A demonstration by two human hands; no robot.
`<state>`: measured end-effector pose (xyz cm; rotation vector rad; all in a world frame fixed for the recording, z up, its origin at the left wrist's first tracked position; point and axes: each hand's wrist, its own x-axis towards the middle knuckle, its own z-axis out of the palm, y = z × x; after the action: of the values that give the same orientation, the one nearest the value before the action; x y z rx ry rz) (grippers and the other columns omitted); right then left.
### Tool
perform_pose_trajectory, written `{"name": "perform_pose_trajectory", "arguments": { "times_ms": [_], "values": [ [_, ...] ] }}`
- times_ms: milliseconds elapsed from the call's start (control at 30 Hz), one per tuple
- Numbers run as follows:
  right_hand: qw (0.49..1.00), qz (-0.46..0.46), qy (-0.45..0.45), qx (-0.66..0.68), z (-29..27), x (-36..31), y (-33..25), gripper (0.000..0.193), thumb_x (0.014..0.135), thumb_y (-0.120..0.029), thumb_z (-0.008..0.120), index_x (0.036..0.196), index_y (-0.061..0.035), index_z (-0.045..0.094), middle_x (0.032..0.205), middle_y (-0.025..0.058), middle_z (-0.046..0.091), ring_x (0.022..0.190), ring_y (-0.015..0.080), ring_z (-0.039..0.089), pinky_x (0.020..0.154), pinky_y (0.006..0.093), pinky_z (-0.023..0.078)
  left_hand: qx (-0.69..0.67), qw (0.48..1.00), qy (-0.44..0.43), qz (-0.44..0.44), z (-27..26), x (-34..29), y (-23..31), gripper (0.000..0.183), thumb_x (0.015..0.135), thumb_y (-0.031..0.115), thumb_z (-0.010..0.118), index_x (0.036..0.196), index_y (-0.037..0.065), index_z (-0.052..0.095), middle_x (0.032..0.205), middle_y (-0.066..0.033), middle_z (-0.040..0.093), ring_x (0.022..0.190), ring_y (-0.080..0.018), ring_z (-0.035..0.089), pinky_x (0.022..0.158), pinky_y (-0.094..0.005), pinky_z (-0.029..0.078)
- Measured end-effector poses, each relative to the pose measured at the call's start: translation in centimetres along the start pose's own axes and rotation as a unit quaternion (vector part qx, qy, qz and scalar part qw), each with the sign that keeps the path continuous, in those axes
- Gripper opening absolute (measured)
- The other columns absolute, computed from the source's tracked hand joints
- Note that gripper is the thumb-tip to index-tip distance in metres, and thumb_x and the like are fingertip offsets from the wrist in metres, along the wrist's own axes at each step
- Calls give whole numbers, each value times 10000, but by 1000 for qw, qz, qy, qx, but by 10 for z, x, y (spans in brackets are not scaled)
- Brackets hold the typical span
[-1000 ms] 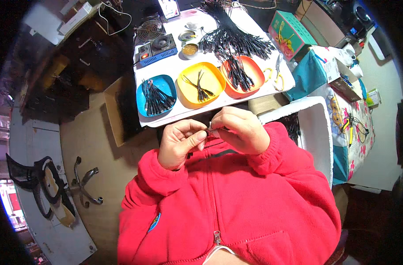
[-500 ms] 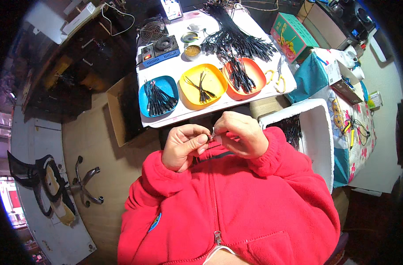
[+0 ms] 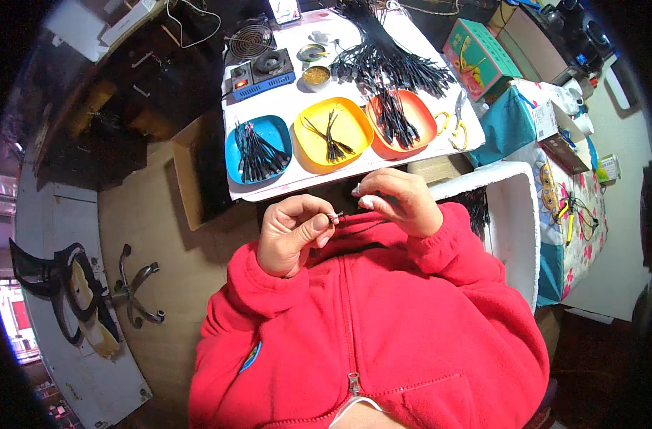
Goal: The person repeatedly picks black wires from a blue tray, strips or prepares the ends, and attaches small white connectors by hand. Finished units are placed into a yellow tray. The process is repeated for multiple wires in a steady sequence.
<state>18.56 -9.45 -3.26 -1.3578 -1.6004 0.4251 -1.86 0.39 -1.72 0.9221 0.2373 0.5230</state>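
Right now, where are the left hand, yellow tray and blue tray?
Left hand (image 3: 290,232): head view, middle of the hand.
Yellow tray (image 3: 356,126): head view, bare floor.
Blue tray (image 3: 274,129): head view, bare floor.

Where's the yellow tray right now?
In the head view, the yellow tray sits at the near edge of the white table, between the blue tray on its left and the orange tray on its right.

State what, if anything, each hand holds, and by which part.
Left hand: a small wire-like piece, pinched near its protruding end. Right hand: nothing visible.
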Motion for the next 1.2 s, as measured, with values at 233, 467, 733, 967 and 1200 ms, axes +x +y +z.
{"name": "perform_pose_trajectory", "arguments": {
  "times_ms": [233,467,733,967,1200],
  "values": [
    [996,-37,5,84,-8,10,-37,228,767,-22,722,979,-5,640,890,107,646,811,220,638,704,297,511,101,994,-21,33,1,-2,2,98,901,68,625,953,-16,630,765,-40,607,645,-75,533,606,-200,431],
    [991,-43,-44,123,-5,12,-41,169,777,-14,704,917,-4,610,868,93,623,790,216,624,697,291,491,235,968,-19,85,7,-8,7,66,874,-3,632,937,-20,643,799,-30,637,702,-76,574,653,-218,477],
    [934,91,-75,336,-2,3,-40,126,870,-75,654,950,5,598,874,34,621,794,102,583,704,238,466,371,912,-50,169,10,-4,10,113,813,-41,655,911,14,648,748,-80,635,656,-154,616,610,-248,481],
    [712,322,-149,606,3,2,-30,162,931,-141,597,997,8,591,890,3,607,792,52,539,712,200,433,410,895,-51,168,5,-1,5,121,808,-43,656,917,8,643,749,-74,632,660,-148,609,619,-241,478],
    [985,-109,124,-37,6,-1,-41,244,711,22,718,944,-14,657,858,97,611,721,213,599,636,303,495,52,998,-1,33,1,-1,-7,97,894,73,628,952,-4,624,756,-34,611,629,-84,538,577,-205,427]
  ]
}}
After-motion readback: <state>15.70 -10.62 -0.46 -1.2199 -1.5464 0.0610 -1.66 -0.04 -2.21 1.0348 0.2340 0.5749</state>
